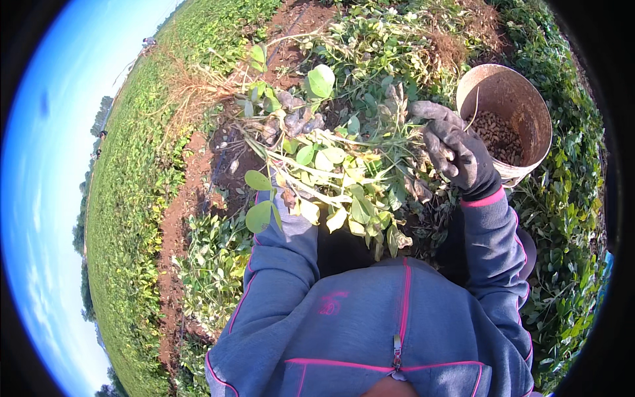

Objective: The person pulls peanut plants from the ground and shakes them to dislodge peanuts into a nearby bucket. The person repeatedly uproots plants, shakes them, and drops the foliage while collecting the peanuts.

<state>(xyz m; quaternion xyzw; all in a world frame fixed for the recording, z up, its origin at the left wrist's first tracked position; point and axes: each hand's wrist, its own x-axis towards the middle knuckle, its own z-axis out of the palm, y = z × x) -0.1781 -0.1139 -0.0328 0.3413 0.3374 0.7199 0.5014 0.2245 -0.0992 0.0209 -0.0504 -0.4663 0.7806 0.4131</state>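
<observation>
Before me a peanut plant (317,173) with stems, yellowing green leaves and roots spreads across both hands. My left hand (297,119), in a dark, soil-stained glove, is partly hidden by leaves and closes around the stems near the roots. My right hand (454,144), gloved in dark grey, is beside the rim of the bucket with its fingers curled around a light-coloured peanut pod (448,154). The round, dirt-streaked bucket (536,109) holds many peanut pods (493,134) at its bottom.
Pulled plants with dry brown roots (198,89) lie beyond the left hand. A strip of bare reddish soil (173,238) with a dark line runs along the left. Leafy crop rows (560,208) stand on both sides. Several people (149,41) are far off at the field's edge.
</observation>
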